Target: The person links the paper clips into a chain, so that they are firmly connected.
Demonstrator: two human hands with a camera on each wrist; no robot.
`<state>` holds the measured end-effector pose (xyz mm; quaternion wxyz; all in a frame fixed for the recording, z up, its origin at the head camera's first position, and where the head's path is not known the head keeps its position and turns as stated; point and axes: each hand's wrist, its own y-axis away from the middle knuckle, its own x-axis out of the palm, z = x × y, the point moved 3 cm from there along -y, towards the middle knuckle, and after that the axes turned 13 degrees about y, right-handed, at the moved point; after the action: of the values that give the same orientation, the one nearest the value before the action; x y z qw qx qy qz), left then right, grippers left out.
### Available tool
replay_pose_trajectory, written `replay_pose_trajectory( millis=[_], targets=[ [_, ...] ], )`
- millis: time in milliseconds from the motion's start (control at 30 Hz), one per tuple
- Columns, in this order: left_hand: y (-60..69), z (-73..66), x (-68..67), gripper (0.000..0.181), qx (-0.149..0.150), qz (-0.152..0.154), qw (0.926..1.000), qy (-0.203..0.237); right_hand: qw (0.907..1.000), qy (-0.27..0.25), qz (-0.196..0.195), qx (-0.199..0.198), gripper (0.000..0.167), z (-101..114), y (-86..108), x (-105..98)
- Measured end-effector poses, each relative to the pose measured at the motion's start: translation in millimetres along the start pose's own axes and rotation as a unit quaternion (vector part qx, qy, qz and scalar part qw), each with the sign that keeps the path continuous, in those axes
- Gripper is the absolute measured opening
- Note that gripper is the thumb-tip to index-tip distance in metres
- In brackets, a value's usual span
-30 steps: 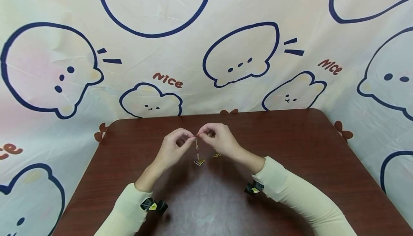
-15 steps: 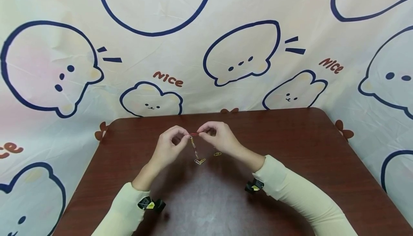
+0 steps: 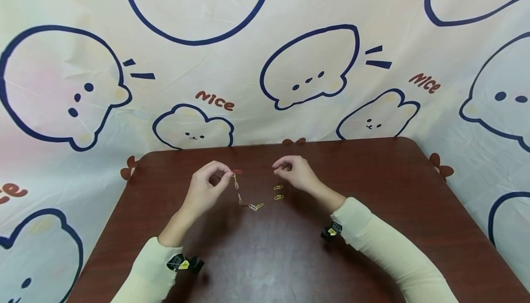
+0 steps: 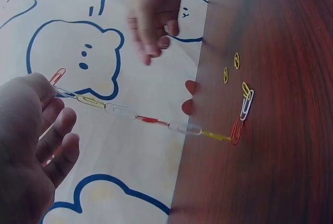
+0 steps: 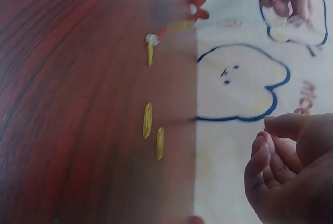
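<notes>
My left hand [image 3: 203, 188] pinches the top end of a chain of paper clips [image 4: 151, 120] above the table. A red paper clip [image 4: 59, 76] sticks out past those fingertips. Red, white and yellow links slant down from there, and the lower end, with a white clip [image 4: 246, 105] and a yellow clip [image 4: 245, 89], lies on the tabletop. To the right, my right hand [image 3: 302, 174] hovers with loosely bent fingers and nothing between them. Below it two yellow paper clips [image 3: 279, 187] lie apart from the chain.
The brown wooden table [image 3: 265, 257] has rounded far corners. Behind it and along the sides hangs a pale cloth [image 3: 244, 72] printed with blue cartoon outlines. A small black camera [image 3: 184, 263] is strapped at each cuff.
Both hands were together at the red clip; the right hand has let go and moved right. The left hand has drawn left with the chain, and both loose yellow clips now show fully.
</notes>
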<state>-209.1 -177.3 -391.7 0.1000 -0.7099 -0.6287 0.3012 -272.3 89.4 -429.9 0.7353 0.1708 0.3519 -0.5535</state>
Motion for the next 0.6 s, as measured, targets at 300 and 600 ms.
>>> replay_pose_trajectory(
  millis=[300,600],
  targets=[
    [0.7,1.0,-2.7,0.005,-0.01,-0.005,0.9999,-0.002,0.9984,0.015,0.034,0.043,0.008,-29,1.7,10],
    [-0.7,-17.5,2.6,0.007,-0.013,-0.012,0.9997,-0.015,0.9936,0.095,0.044,0.044,0.005,-42,5.7,27]
  ],
)
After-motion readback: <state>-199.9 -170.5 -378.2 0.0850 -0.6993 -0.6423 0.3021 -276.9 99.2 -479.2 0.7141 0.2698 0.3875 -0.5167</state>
